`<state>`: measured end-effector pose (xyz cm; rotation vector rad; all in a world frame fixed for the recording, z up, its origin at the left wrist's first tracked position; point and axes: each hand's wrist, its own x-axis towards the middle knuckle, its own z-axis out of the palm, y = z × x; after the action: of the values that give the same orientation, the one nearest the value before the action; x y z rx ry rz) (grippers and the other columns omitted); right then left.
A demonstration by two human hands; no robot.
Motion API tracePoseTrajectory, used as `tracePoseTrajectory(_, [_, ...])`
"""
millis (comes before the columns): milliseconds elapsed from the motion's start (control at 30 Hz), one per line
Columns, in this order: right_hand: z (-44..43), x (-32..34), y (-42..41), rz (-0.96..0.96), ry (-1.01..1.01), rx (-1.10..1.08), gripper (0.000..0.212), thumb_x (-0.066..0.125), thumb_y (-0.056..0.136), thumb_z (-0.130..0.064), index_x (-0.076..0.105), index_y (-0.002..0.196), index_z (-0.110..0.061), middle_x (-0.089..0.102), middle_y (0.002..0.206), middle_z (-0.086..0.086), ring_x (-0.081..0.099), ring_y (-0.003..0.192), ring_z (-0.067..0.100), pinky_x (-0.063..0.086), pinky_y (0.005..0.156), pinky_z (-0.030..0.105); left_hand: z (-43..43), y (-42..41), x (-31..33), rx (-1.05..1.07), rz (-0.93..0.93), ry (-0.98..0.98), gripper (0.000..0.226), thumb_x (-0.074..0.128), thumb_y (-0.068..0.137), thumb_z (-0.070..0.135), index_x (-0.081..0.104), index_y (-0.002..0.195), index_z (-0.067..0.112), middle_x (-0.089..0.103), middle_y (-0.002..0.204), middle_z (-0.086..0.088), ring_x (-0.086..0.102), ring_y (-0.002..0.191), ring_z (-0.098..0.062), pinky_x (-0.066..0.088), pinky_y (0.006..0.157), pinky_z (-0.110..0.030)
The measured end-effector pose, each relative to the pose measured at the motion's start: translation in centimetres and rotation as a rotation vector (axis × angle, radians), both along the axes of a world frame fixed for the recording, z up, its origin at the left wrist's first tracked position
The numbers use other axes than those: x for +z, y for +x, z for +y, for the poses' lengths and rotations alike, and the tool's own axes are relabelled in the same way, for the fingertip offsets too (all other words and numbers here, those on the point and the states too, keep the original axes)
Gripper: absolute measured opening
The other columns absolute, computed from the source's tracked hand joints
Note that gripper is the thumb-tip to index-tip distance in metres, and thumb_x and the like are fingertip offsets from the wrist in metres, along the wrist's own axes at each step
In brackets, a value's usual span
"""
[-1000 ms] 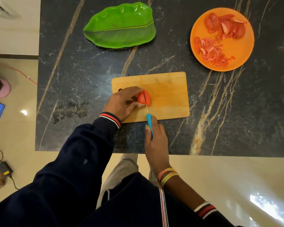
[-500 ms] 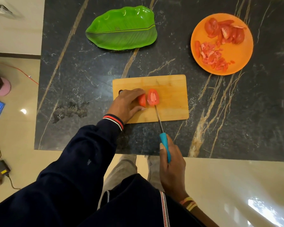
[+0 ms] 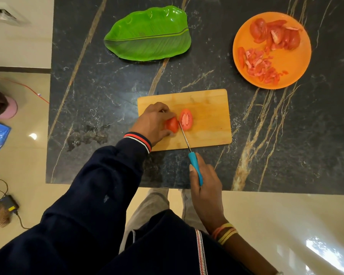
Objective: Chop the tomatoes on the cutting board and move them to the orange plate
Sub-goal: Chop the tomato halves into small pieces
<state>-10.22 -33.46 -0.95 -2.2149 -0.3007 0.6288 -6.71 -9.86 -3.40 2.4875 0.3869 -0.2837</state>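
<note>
1. No brand, label or readable writing shows on any item.
2. Left hand [image 3: 154, 122], centre of frame: fingers curled over a tomato half [image 3: 172, 125] on the cutting board [image 3: 207, 116], hiding its left part.
3. Right hand [image 3: 205, 187], lower centre: fingers closed around the blue handle of the knife [image 3: 195, 167]. The blade tip lies between the two halves; contact with either cannot be told.
4. A second tomato half [image 3: 186, 119] lies cut face up, just right of the blade.
5. Orange plate [image 3: 298, 62], upper right: holds tomato pieces [image 3: 260, 65].
6. Green leaf plate [image 3: 149, 34], upper centre, on the dark marble table [image 3: 99, 96].
7. Floor items at the left edge are cut off and hard to identify.
</note>
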Motion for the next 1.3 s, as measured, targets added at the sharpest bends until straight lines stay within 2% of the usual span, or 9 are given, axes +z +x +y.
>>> tracePoseTrajectory(133, [1.1,-0.8,1.3,0.001,0.007,-0.032,0.047,0.043,0.104,-0.031,0.045,0.148,-0.014,0.055,0.106,-0.001,0.055,0.093,0.005,0.044,0.076,0.009,-0.4,-1.1,-0.4,0.110,-0.105,-0.066,0.052,0.082,0.072,0.024,0.065,0.119,0.011,0.059,0.118,-0.008,0.056,0.102,-0.022,0.050,0.093,-0.034])
tracePoseTrajectory(267, [1.9,-1.0,1.9,0.008,0.020,-0.054,0.045,0.045,0.106,-0.028,0.043,0.149,-0.014,0.056,0.113,0.000,0.053,0.100,-0.001,0.040,0.079,0.003,-1.0,-2.0,-0.7,0.157,-0.170,-0.077,0.045,0.080,0.074,0.022,0.068,0.115,0.009,0.061,0.117,-0.006,0.056,0.106,-0.021,0.049,0.092,-0.031])
tracePoseTrajectory(467, [3.3,-0.8,0.1,0.026,0.042,-0.050,0.045,0.046,0.106,-0.027,0.042,0.150,-0.016,0.056,0.113,-0.003,0.052,0.103,-0.002,0.042,0.083,0.007,-0.9,-2.5,-1.2,0.219,-0.222,-0.102,0.038,0.079,0.076,0.025,0.071,0.110,0.009,0.065,0.114,-0.004,0.059,0.102,-0.017,0.053,0.089,-0.032])
tracePoseTrajectory(600, [3.9,-0.5,-0.4,0.014,0.035,-0.052,0.045,0.044,0.106,-0.026,0.042,0.149,-0.015,0.055,0.113,-0.002,0.051,0.103,-0.002,0.040,0.082,0.005,-0.8,-2.4,-1.1,0.200,-0.228,-0.107,0.035,0.079,0.076,0.024,0.072,0.105,0.007,0.065,0.111,-0.005,0.061,0.097,-0.017,0.054,0.086,-0.029])
tracePoseTrajectory(800, [4.6,-0.7,-1.0,0.013,0.031,-0.083,0.051,0.039,0.104,-0.034,0.040,0.150,-0.013,0.053,0.109,0.001,0.051,0.095,0.001,0.040,0.073,0.006,-0.4,-2.6,-1.2,0.132,-0.238,-0.074,0.029,0.077,0.078,0.020,0.073,0.104,0.006,0.065,0.112,-0.006,0.059,0.102,-0.018,0.044,0.089,-0.017])
tracePoseTrajectory(1067, [5.2,-0.9,-1.2,0.014,-0.009,-0.097,0.051,0.038,0.105,-0.035,0.037,0.152,-0.016,0.052,0.112,0.002,0.050,0.087,0.004,0.039,0.072,0.005,-0.1,-2.5,-1.3,0.112,-0.264,-0.091,0.028,0.077,0.077,0.020,0.074,0.101,0.005,0.067,0.109,-0.006,0.061,0.099,-0.018,0.045,0.088,-0.017])
tracePoseTrajectory(1200, [6.1,-1.2,-0.2,0.009,-0.016,-0.089,0.048,0.039,0.106,-0.030,0.037,0.152,-0.016,0.055,0.118,0.003,0.051,0.097,0.005,0.040,0.077,0.009,-0.1,-2.4,-1.5,0.105,-0.270,-0.108,0.026,0.077,0.077,0.018,0.074,0.100,0.004,0.066,0.106,-0.008,0.061,0.095,-0.018,0.043,0.086,-0.011])
tracePoseTrajectory(1300, [7.0,-1.6,0.7,0.013,-0.016,-0.079,0.047,0.041,0.106,-0.027,0.036,0.152,-0.014,0.054,0.129,0.005,0.047,0.104,0.001,0.033,0.083,-0.003,0.3,-2.4,-1.7,0.089,-0.277,-0.120,0.027,0.077,0.077,0.021,0.075,0.098,0.005,0.065,0.106,-0.008,0.059,0.094,-0.015,0.046,0.084,-0.016])
